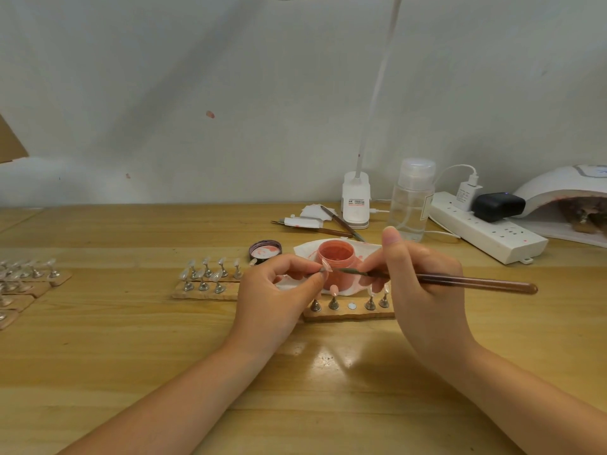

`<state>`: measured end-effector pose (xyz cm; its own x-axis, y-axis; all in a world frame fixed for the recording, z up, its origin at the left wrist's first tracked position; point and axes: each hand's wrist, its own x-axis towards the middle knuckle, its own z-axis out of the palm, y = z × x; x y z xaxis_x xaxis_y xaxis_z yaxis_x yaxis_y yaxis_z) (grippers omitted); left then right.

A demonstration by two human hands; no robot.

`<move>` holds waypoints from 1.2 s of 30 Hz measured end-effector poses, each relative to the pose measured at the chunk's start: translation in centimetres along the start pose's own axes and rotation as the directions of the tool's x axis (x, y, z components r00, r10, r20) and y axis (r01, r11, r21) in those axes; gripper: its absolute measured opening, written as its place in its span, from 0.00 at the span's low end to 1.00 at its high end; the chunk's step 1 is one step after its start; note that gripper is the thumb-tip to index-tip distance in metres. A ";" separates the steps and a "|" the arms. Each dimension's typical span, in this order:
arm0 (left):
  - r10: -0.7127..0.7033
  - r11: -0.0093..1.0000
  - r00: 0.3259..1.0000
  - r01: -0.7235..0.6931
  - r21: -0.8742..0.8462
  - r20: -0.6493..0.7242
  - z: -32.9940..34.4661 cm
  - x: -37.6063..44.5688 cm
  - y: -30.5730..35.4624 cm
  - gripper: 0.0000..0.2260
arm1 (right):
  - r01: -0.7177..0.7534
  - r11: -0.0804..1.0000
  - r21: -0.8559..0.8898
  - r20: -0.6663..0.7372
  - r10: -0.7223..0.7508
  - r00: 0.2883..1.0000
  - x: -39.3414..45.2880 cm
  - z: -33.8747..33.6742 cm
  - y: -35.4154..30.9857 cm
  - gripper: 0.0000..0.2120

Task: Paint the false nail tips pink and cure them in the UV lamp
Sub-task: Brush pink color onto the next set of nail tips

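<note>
Left hand (pixel 272 290): fingers curled, pinching 1 nail tip (pixel 325 266) at its fingertips, held above the table (pixel 131 356).
Right hand (pixel 420 284): gripping a brush (pixel 460 281); bristle end points at the pinched tip, handle runs out to the right.
Pink jar (pixel 335 254): open, just behind the pinched tip, on white paper (pixel 305 249).
Lid (pixel 265 251): left of the jar.
Wooden stand (pixel 348 312): below the pinch, between both hands; 4 pegs, 1 bare disc.
Second stand (pixel 205 290): left of left hand, clear tips.
UV lamp (pixel 565 198): far right, behind the brush handle.
</note>
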<state>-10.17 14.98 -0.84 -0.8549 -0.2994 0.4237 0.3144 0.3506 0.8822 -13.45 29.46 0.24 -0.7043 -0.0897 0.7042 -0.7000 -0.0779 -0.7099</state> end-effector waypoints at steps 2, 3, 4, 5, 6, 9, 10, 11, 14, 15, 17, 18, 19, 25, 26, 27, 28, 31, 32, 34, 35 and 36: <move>0.000 1.000 1.000 0.000 0.013 0.004 0.0 0.0 0.0 0.08 | 0.034 0.997 -0.066 0.042 -0.031 0.999 0.2 0.1 -0.1 0.15; 0.000 1.000 1.000 0.000 0.016 0.005 0.0 0.0 0.0 0.08 | 0.034 0.995 -0.092 0.063 -0.028 0.998 0.2 0.1 -0.1 0.15; 0.002 1.000 1.000 -0.002 0.016 0.004 0.0 0.0 0.0 0.08 | 0.022 0.995 -0.094 0.073 -0.015 0.997 0.1 0.2 -0.1 0.16; 0.005 1.000 1.000 -0.005 0.015 0.002 0.0 0.0 0.1 0.09 | 0.006 0.997 -0.078 0.073 0.000 0.997 0.1 0.1 0.0 0.17; 0.006 1.000 1.000 -0.006 0.016 0.002 0.0 -0.1 0.1 0.09 | -0.006 0.998 -0.058 0.061 0.009 0.998 0.0 0.1 0.1 0.18; 0.004 1.000 1.000 -0.004 0.020 0.000 0.0 0.0 0.0 0.10 | 0.001 0.999 -0.036 0.033 0.000 0.999 0.1 0.0 0.0 0.17; 0.003 1.000 1.000 -0.003 0.023 0.000 0.0 0.0 0.0 0.10 | 0.019 0.999 -0.050 0.045 -0.017 0.999 0.2 0.0 -0.1 0.16; 0.003 1.000 1.000 -0.003 0.029 0.002 0.0 0.0 -0.1 0.10 | 0.034 0.997 -0.073 0.064 -0.029 0.998 0.2 0.1 -0.2 0.16; 0.006 1.000 1.000 -0.006 0.018 0.003 0.0 -0.1 0.0 0.09 | 0.002 0.998 -0.055 0.077 0.002 0.997 0.1 0.1 -0.1 0.17; 0.006 1.000 1.000 -0.006 0.009 0.002 0.0 -0.1 0.0 0.09 | -0.021 0.999 -0.026 0.057 0.023 0.998 0.0 0.0 -0.1 0.18; 0.002 1.000 1.000 -0.002 0.004 0.004 0.0 0.0 0.1 0.09 | -0.043 0.999 0.000 0.011 0.043 0.999 0.0 0.0 -0.1 0.19; 0.000 1.000 1.000 0.000 0.011 0.008 0.0 -0.1 0.1 0.09 | -0.037 0.999 -0.005 0.001 0.037 0.999 0.0 -0.1 -0.1 0.18; 0.000 1.000 1.000 0.000 0.023 0.012 0.0 -0.1 0.1 0.08 | -0.029 0.999 -0.019 0.002 0.029 1.000 0.1 0.0 -0.1 0.17; -0.004 1.000 1.000 0.004 0.029 0.020 0.0 -0.2 0.3 0.05 | -0.083 0.996 0.044 0.018 0.082 0.996 0.0 0.1 -0.3 0.20; -0.007 1.000 1.000 0.006 0.023 0.021 0.1 -0.2 0.3 0.04 | -0.086 0.995 0.056 -0.001 0.086 0.996 0.0 0.0 -0.3 0.21; -0.008 1.000 1.000 0.008 0.024 0.021 0.0 -0.2 0.3 0.04 | -0.080 0.995 0.056 -0.018 0.082 0.997 0.0 0.0 -0.4 0.21; -0.009 1.000 1.000 0.008 0.026 0.024 0.0 -0.1 0.2 0.04 | -0.072 0.996 0.051 -0.026 0.073 0.997 0.1 0.1 -0.4 0.21; -0.006 0.999 0.999 0.005 0.045 0.035 0.0 0.0 0.1 0.05 | -0.071 0.997 0.042 0.009 0.071 0.997 0.2 0.3 -0.5 0.17; -0.005 0.999 0.999 0.003 0.047 0.037 0.0 0.0 0.1 0.05 | -0.083 0.995 0.049 0.020 0.082 0.996 0.1 0.3 -0.5 0.18; -0.006 0.999 0.999 0.004 0.034 0.039 0.0 0.0 0.0 0.02 | -0.116 0.990 0.075 0.004 0.116 0.993 0.0 0.3 -0.5 0.20; -0.003 1.000 0.999 0.002 0.027 0.034 0.0 0.0 0.0 0.03 | -0.124 0.989 0.084 -0.018 0.126 0.992 0.0 0.2 -0.5 0.21; -0.001 1.000 0.999 0.001 0.017 0.035 0.0 0.0 -0.1 0.05 | -0.123 0.989 0.086 -0.039 0.127 0.991 0.0 0.2 -0.5 0.21</move>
<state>-10.23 14.99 -0.90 -0.8691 -0.2689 0.4151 0.3065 0.3658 0.8788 -13.08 29.31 0.59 -0.7912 -0.0605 0.6086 -0.5954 -0.1513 -0.7891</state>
